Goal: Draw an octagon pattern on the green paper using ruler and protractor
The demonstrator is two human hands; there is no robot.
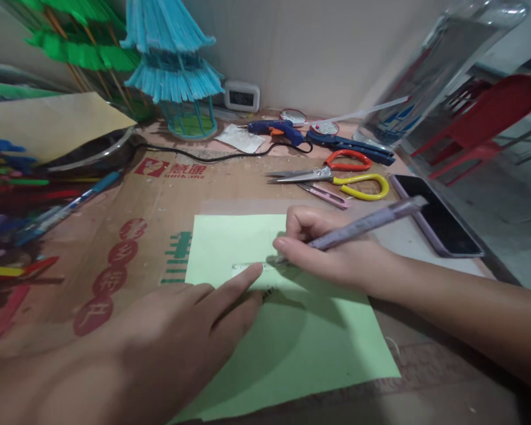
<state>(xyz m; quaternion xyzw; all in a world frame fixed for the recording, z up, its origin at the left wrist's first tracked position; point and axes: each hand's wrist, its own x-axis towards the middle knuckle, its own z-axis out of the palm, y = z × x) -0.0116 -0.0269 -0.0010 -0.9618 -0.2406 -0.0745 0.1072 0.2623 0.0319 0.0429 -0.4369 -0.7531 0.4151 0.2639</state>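
Observation:
A sheet of light green paper (327, 342) lies on a flattened cardboard piece. My right hand (331, 248) is closed around a pen (363, 227) with a greyish-purple barrel, its tip end low over the upper part of the sheet. My left hand (194, 324) rests on the paper with fingers stretched out. Its index fingertip presses on a small clear ruler (243, 267), close to the pen tip. Part of the ruler is hidden under my fingers.
Beyond the paper are scissors (327, 175) with red and yellow handles, a pink cutter (325, 195), a blue glue gun (277, 130) and a phone (438, 215). A blue tiered craft model (172, 77), a clear bottle (425, 77) and assorted coloured sticks (39, 260) stand around.

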